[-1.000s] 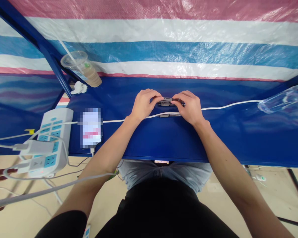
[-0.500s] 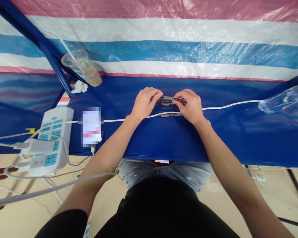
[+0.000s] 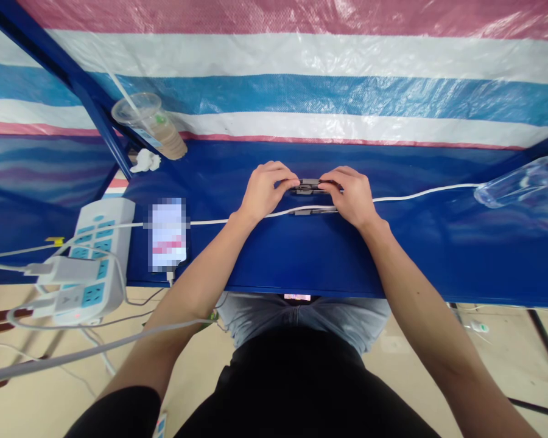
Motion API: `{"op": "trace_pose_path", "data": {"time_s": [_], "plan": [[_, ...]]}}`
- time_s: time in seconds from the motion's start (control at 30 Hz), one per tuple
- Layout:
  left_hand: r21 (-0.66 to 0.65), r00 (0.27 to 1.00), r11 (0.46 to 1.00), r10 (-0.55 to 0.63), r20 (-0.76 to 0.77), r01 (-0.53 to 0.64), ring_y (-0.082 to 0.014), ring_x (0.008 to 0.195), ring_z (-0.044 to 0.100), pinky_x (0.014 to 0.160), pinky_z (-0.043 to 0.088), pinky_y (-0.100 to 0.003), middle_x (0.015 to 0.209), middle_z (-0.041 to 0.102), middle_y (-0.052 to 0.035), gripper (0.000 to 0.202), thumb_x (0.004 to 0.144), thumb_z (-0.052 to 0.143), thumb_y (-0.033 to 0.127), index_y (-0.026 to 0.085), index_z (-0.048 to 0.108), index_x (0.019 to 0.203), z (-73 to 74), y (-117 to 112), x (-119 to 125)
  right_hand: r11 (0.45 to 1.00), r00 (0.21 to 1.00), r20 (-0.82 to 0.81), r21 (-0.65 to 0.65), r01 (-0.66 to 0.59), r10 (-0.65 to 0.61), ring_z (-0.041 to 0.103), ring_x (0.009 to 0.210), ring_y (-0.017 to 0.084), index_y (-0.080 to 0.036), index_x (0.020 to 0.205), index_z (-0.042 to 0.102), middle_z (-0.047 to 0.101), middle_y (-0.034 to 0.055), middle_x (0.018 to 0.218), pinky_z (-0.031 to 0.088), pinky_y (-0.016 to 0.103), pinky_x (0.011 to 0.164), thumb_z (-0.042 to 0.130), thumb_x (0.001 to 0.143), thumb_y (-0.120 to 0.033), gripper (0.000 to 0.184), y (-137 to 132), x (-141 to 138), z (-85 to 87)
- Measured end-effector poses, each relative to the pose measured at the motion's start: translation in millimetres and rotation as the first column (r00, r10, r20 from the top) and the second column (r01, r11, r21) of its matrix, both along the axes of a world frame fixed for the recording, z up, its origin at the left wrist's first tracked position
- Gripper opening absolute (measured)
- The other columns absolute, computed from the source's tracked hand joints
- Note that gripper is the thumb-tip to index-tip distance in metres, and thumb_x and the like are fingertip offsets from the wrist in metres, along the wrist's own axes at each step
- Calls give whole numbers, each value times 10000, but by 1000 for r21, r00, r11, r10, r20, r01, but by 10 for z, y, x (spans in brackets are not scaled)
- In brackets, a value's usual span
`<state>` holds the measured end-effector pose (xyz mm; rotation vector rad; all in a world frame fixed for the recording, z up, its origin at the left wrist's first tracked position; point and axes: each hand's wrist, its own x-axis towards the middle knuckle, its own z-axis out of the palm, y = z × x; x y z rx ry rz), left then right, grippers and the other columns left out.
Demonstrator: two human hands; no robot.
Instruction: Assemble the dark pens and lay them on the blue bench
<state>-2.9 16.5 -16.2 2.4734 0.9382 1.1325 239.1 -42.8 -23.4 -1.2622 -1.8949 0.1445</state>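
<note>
Between my two hands is a slim, dark pen-like stick (image 3: pixel 309 182) with a grey part. My left hand (image 3: pixel 265 190) pinches its left end between thumb and fingertips. At its right end my right hand (image 3: pixel 351 191) closes with thumb and fingers, hiding that end. Just below it, a second similar stick (image 3: pixel 305 191) lies alongside, close or touching. A third stick (image 3: pixel 304 212) rests on the blue table (image 3: pixel 301 255), partly under a white cable (image 3: pixel 283 212); its right end is near my right hand.
To the left are a phone (image 3: pixel 168 234) with a blurred screen and a white power strip (image 3: pixel 116 243) with chargers. A plastic cup (image 3: pixel 164 134) with a straw and a crumpled tissue (image 3: pixel 146 160) are at the back left. A clear bottle (image 3: pixel 520 179) lies at the right.
The right-hand fingers have shifted slightly, and the held stick now sits straighter, in line with the one below it. My left fingertips have come onto its left end.
</note>
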Motion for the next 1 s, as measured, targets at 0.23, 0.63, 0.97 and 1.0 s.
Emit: {"op": "trace_pose_path", "data": {"time_s": [0.23,0.63,0.97,1.0], "plan": [[-11,1000,1000,29,0,-29,-220,914,706,886,504,-371,984,792,-51,262,1027,694,459,239,828,979,21,-20,6,1000,1000,5,-23,2,-2,682,874,259,-235,963,778,762,67,931,536,403,820,636,1015,-282,158,2,1,-7],[-89,992,996,1,-129,-13,-217,864,688,853,482,-363,895,784,-42,382,1108,540,419,202,766,888,28,-26,46,999,1000,-11,20,27,-27,636,865,254,-239,898,690,703,60,913,517,390,768,714,937,-222,49,-20,-34,33],[-104,996,994,21,-87,-30,-226,861,695,876,502,-392,896,777,-36,227,1025,697,380,222,763,875,68,-46,34,999,1000,-6,-42,11,-11,659,808,238,-240,900,760,745,56,891,532,384,770,680,984,-265,118,-20,-22,13],[-100,996,994,23,-88,-32,-226,865,696,884,500,-391,896,779,-35,227,1024,698,379,223,764,874,73,-51,35,999,1000,-1,-39,9,-9,663,816,240,-238,903,763,750,57,892,530,385,780,671,992,-266,131,-21,-23,13]]}}
